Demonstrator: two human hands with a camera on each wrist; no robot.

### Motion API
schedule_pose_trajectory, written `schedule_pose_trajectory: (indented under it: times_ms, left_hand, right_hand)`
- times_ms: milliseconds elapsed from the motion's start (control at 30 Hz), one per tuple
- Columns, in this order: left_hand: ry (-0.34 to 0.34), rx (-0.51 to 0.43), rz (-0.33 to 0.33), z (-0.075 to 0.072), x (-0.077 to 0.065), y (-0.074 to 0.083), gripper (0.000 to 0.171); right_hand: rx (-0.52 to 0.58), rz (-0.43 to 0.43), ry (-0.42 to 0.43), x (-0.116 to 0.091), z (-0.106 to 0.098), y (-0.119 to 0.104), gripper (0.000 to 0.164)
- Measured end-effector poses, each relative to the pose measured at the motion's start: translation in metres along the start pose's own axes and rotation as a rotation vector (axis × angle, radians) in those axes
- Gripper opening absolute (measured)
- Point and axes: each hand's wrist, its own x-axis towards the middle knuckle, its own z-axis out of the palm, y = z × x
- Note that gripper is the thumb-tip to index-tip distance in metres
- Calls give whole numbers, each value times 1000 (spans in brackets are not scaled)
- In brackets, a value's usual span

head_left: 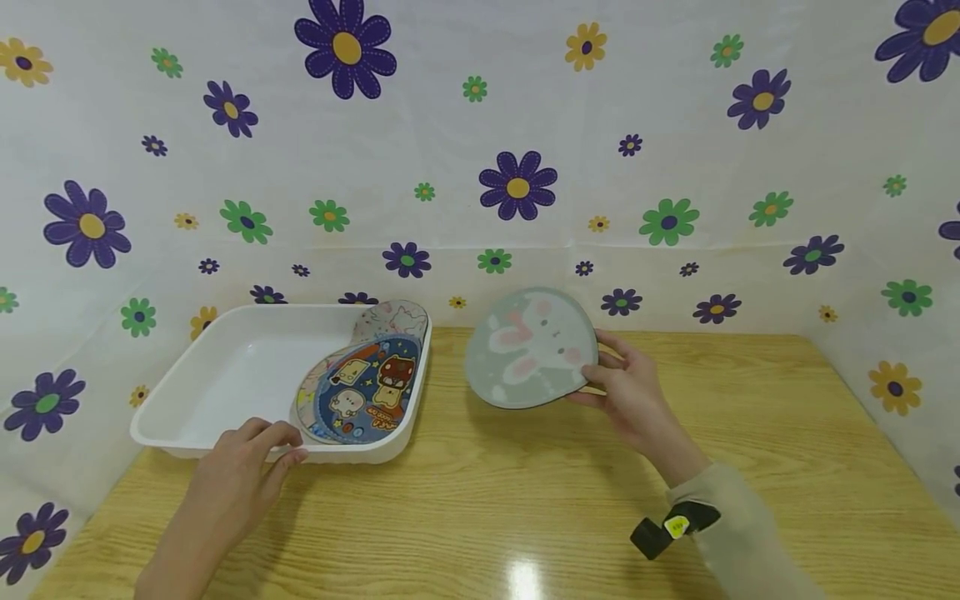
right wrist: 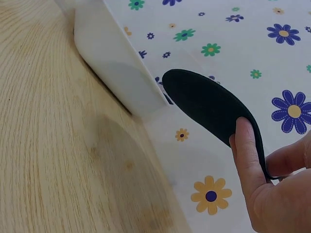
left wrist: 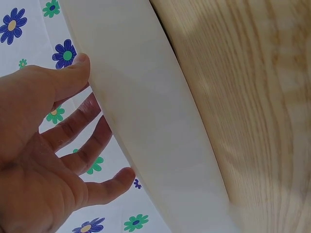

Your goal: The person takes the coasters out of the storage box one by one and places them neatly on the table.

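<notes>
Right hand [head_left: 626, 387]: thumb on the printed face, fingers behind, gap narrowed to the thickness of the rabbit mat [head_left: 528, 350], pinched by its right edge. Mat is held up over the wooden table [head_left: 480, 500], tilted, print facing the wearer; right wrist view shows its dark underside and a shadow on the wood.

Left hand [head_left: 243, 467]: fingers bent over the near rim of the white tray [head_left: 232, 375], thumb on the outer side — grips the rim lightly.

Tray stands on the table, left of the rabbit mat and apart from it. In its right part: navy mat [head_left: 367, 392] on top, overlapping a multicoloured mat [head_left: 307, 400]; a pale pink mat [head_left: 390, 317] leans at the back right corner.

Outermost: beige sleeve [head_left: 738, 517] with a black wrist device [head_left: 675, 527]; flowered cloth [head_left: 450, 125] behind and at both sides.
</notes>
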Motion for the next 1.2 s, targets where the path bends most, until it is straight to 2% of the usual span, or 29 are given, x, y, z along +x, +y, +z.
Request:
schedule_pose_trajectory:
  times_ms: [433, 867, 1200]
  left_hand:
    - [17, 2, 25, 0, 3, 0, 17]
    - [-1, 5, 1, 0, 0, 0, 17]
    - [25, -1, 12, 2, 1, 0, 18]
  right_hand:
    - [10, 25, 45, -5, -20, 2, 64]
    - [-14, 33, 73, -12, -41, 0, 64]
    - [-4, 33, 85, -15, -55, 1, 63]
